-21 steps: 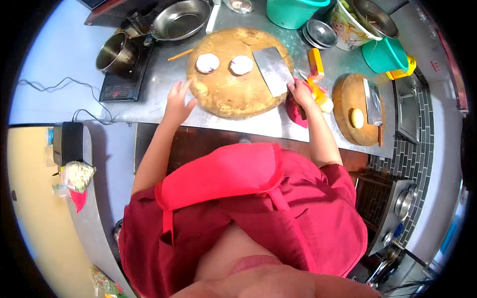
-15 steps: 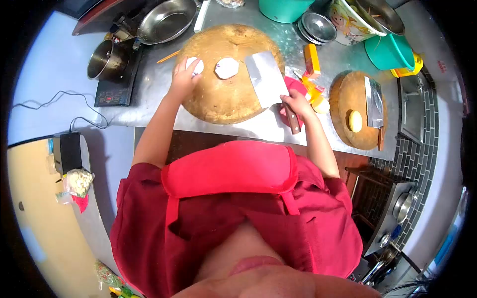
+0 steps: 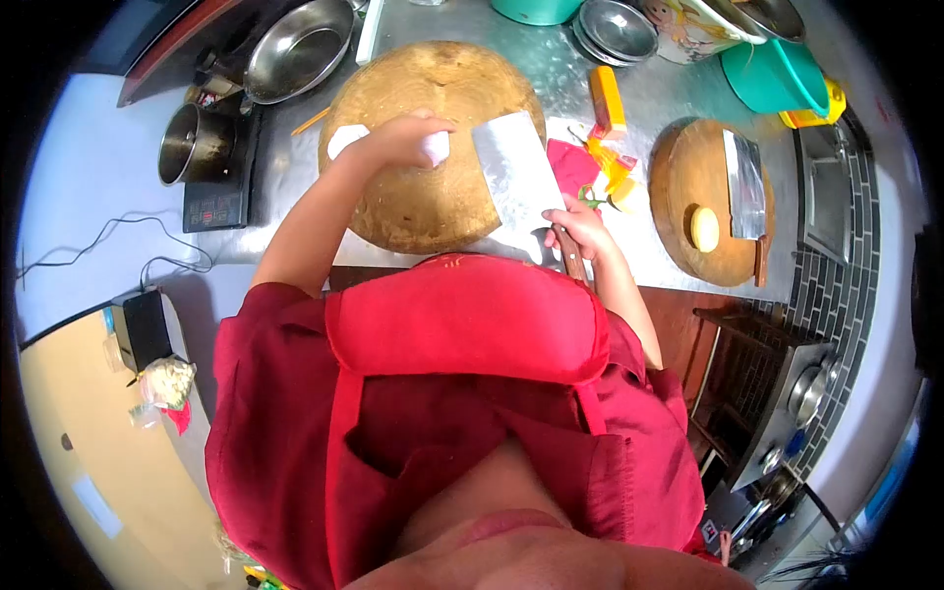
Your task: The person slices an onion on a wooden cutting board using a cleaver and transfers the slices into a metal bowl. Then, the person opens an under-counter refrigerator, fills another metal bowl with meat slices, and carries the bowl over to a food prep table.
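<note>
On the round wooden chopping board (image 3: 423, 211), my left hand (image 3: 401, 141) is closed around a white faceted piece (image 3: 436, 148), partly covered by the fingers. A second white piece (image 3: 347, 141) lies by the board's left edge, partly behind my wrist. My right hand (image 3: 582, 228) grips the wooden handle of a broad cleaver (image 3: 516, 167). Its blade lies flat-side up over the board's right side, apart from the white pieces. Beside my right hand are a red cloth or packet (image 3: 570, 165) and a yellow piece (image 3: 623, 197).
To the right, a smaller board (image 3: 678, 226) carries another cleaver (image 3: 744, 187) and a pale yellow oval piece (image 3: 704, 229). An orange-yellow box (image 3: 608, 102), metal bowls (image 3: 619, 29) and a green tub (image 3: 777, 79) stand behind. A pan (image 3: 300, 49) and pot (image 3: 195, 146) are at left.
My left hand has moved right, from the left white piece to the other one, and closed on it. My right hand still holds the cleaver. The whole view has shifted slightly.
</note>
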